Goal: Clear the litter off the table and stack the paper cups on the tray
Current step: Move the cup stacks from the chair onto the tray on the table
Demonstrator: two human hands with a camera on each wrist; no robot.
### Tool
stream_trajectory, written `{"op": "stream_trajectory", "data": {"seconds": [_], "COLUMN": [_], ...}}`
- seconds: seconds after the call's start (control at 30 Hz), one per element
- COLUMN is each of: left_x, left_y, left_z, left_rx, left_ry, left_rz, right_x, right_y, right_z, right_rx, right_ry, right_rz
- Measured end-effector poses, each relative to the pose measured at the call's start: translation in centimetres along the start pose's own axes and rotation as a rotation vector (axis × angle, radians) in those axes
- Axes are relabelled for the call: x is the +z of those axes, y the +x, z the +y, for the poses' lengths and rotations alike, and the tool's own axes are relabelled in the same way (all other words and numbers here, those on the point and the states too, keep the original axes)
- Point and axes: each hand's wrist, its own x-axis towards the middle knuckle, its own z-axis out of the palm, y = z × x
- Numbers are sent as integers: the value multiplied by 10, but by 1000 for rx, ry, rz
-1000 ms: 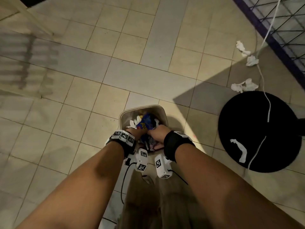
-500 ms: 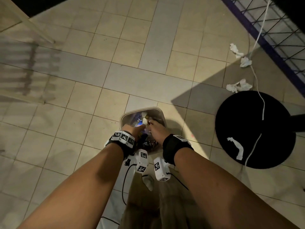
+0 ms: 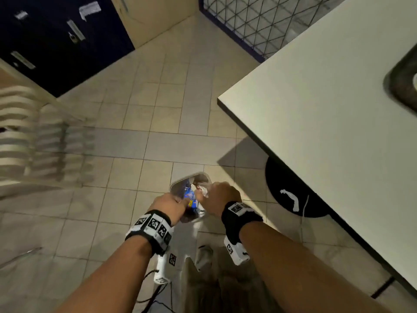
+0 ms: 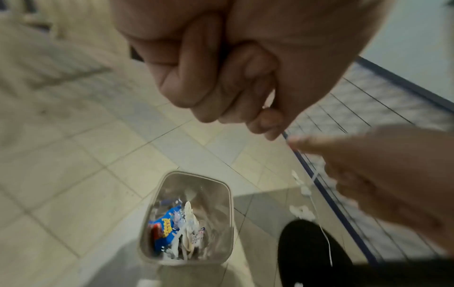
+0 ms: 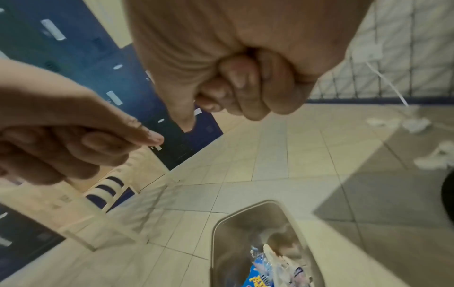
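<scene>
A small grey bin [image 3: 204, 175] stands on the tiled floor beside the table [image 3: 327, 109]. Inside it lie a blue snack wrapper [image 4: 165, 227] and white crumpled litter [image 4: 190, 223]. My left hand [image 3: 171, 206] hovers over the bin's near left rim with its fingers curled into the palm [image 4: 221, 77], holding nothing. My right hand [image 3: 218, 195] hangs just right of it, also a fist [image 5: 245, 87] with nothing in it. A dark tray [image 3: 404, 86] shows at the table's far right edge; its contents are cut off.
The table's black round base [image 3: 291, 190] sits right of the bin, with a white scrap [image 3: 291, 198] and cable on it. Crumpled tissues [image 5: 417, 124] lie on the floor beyond. Dark blue lockers [image 3: 56, 41], a slatted white chair [image 3: 22, 132] and wire mesh [image 3: 259, 19] surround the floor.
Both hands have come up out of the bin, leaving the wrapper and litter inside. The head view has lifted, bringing the table, lockers and chair into sight.
</scene>
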Motion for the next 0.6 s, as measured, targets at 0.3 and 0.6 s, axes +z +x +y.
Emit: {"op": "stream_trajectory", "data": {"seconds": [0.3, 0.6], "left_x": [-42, 1], "left_y": [-136, -243], "left_z": [60, 196], "left_rx": [275, 553], "left_ry": [476, 970], "left_rz": [-222, -235], "right_x": [-133, -249], "right_y": [-156, -305], "right_z": [23, 130], "right_rx": [132, 247], "right_ry": [146, 338], "right_rz": [-58, 222]}}
